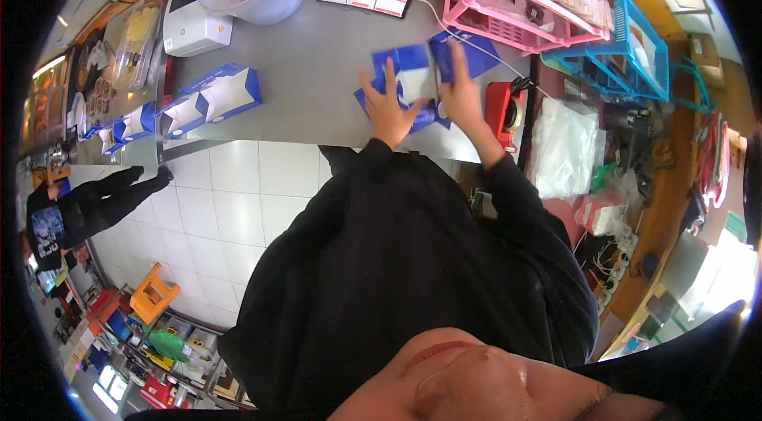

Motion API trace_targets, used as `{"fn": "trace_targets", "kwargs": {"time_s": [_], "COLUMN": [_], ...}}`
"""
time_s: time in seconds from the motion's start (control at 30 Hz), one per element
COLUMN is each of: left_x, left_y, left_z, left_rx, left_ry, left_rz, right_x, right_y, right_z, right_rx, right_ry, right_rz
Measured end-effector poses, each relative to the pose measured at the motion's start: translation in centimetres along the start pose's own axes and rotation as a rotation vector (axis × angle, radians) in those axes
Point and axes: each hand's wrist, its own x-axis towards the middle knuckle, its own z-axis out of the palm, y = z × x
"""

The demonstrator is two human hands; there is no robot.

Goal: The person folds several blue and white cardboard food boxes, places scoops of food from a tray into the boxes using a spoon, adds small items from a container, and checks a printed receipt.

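1. The blue-and-white carton (413,81) lies between the two hands and reaches a little beyond them, away from the body; the relation that counts is this gap, with one hand at each side of the carton.
2. Its blue panels stand or spread around a pale middle, so its long axis is hard to tell; blur hides the exact fold lines.
3. The left hand (389,110) overlaps the carton's left, body-side part, its fingers spread wide and pointing away from the body, its thumb reaching toward the right hand. It does not appear closed around anything.
4. The right hand (463,102) is along the carton's right side, fingers pointing away from the body. Whether it pinches an edge or merely rests there, I cannot tell.
5. Neither hand is clearly nearer: both are at the carton, the left lying more over it, the right more beside it.
6. Just beyond the right hand's fingers lies a flat blue piece (480,56), partly behind them.
7. The red tape dispenser (504,111) sits near the right hand, on its outer side; open blue-and-white boxes (210,99) stand well apart, to the left of the left hand.
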Motion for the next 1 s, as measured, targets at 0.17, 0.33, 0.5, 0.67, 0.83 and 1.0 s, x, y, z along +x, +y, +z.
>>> {"fn": "trace_targets", "kwargs": {"time_s": [0.17, 0.33, 0.5, 0.67, 0.83, 1.0], "left_x": [9.0, 13.3, 15.4, 15.4, 16.4, 13.9], "left_y": [1.6, 3.1, 0.9, -2.6, -8.8, -17.9], "left_z": [-5.0, -11.0, -15.9, -19.8, -22.1, -14.3], "left_rx": [-0.248, 0.125, 0.163, 0.180, 0.062, -0.352], "left_ry": [-0.171, -0.194, -0.031, -0.155, 0.443, 0.276], "left_rz": [0.210, 0.573, 0.640, 0.807, 0.519, -0.098], "right_x": [0.4, 4.4, 8.3, 11.0, 9.2, 6.4], "right_y": [-2.6, -4.3, -8.7, -7.6, -14.3, -13.1], "right_z": [-4.7, -2.4, 3.2, 8.8, 12.7, 13.9], "right_rx": [0.433, -0.025, 0.053, 0.087, -0.093, 0.283], "right_ry": [0.438, 0.348, 0.489, 0.147, 0.055, 0.108], "right_rz": [0.121, -0.020, -0.088, -0.312, 0.208, 0.081]}}
